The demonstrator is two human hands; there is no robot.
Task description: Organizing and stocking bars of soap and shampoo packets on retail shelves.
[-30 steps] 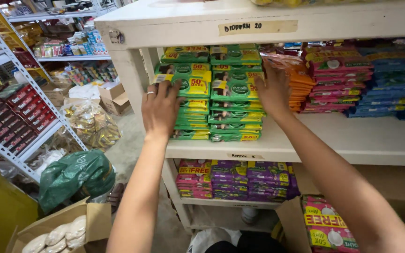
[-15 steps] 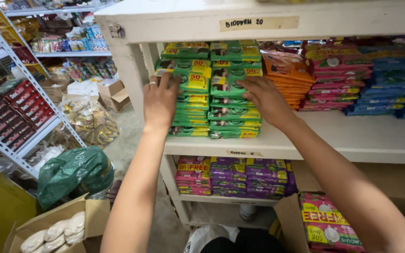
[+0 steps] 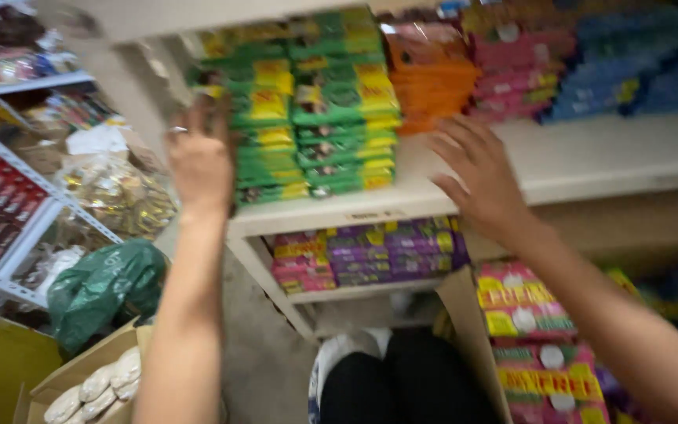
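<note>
Two stacks of green and yellow flat packets (image 3: pixel 308 118) stand on a cream shelf (image 3: pixel 559 169). My left hand (image 3: pixel 198 161), a ring on one finger, rests against the left side of the left stack, fingers pointing up. My right hand (image 3: pixel 480 177) hovers spread and empty in front of the shelf edge, to the right of the green stacks and below a pile of orange packets (image 3: pixel 429 86). The frame is motion-blurred.
Pink packets (image 3: pixel 515 67) and blue packets (image 3: pixel 629 71) fill the shelf's right. Purple and pink packets (image 3: pixel 362 251) lie on the lower shelf. A box of pink packs (image 3: pixel 527 330) stands at lower right. A metal rack (image 3: pixel 9 228), a green bag (image 3: pixel 100 286) and a cardboard box (image 3: pixel 80 377) are left.
My right hand has come off the green stacks and dropped down and right to the shelf edge. My left hand stays against the left stack. The view has swung downward.
</note>
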